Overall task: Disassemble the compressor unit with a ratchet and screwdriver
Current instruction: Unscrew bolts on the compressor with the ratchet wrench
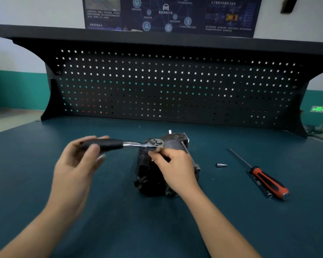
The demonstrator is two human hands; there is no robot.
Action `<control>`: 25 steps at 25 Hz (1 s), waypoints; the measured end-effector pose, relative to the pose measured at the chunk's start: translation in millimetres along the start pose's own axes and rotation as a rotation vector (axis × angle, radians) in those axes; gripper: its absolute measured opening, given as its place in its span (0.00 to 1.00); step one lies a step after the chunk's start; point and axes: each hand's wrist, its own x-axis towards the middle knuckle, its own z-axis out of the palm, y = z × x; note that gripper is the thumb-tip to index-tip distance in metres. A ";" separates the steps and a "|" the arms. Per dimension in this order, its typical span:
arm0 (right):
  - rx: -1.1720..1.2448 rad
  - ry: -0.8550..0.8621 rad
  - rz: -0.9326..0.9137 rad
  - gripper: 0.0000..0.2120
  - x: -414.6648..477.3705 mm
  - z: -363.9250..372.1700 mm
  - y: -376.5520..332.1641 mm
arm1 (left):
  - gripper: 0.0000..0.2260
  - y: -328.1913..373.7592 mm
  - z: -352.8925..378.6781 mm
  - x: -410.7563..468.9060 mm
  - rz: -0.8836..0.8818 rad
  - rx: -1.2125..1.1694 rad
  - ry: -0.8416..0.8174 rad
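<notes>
At a workshop bench, a dark teal tabletop runs back to a black pegboard with square holes, and a dark blue poster of car diagrams hangs on the wall above it. A person's bare forearms reach in from the bottom edge. Between them, at the middle of the tabletop, stands the compressor unit, a grimy black metal block with a grey cylindrical body at its far end. The left hand holds the black grip of a ratchet, fingers and thumb curled loosely round it; the hand is motion-blurred. The ratchet lies level, its chrome head over the top of the compressor unit. The right hand rests on the unit, its fingertips pinching just under the ratchet head; what sits between them is hidden. Well to the right lies a screwdriver with a red and black handle, its thin shaft pointing away toward the pegboard. A slim metal bar lies along the handle's left side, touching it. Between the screwdriver and the compressor unit rests a small silver bit.
</notes>
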 end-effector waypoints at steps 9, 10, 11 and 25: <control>0.000 -0.123 0.084 0.22 12.6 -8.8 -3.7 | 0.04 -0.8 11.4 30.8 -0.141 -0.008 -0.007; 0.018 -0.140 0.090 0.19 12.4 -9.2 -3.9 | 0.01 6.3 10.2 17.8 -0.033 0.051 -0.027; 0.027 -0.156 0.090 0.16 12.5 -9.8 -4.3 | 0.03 12.9 11.1 3.7 0.085 0.140 -0.071; 0.257 -0.390 -0.018 0.12 45.6 -30.9 1.0 | 0.03 7.1 -6.4 34.1 -0.150 0.165 -0.072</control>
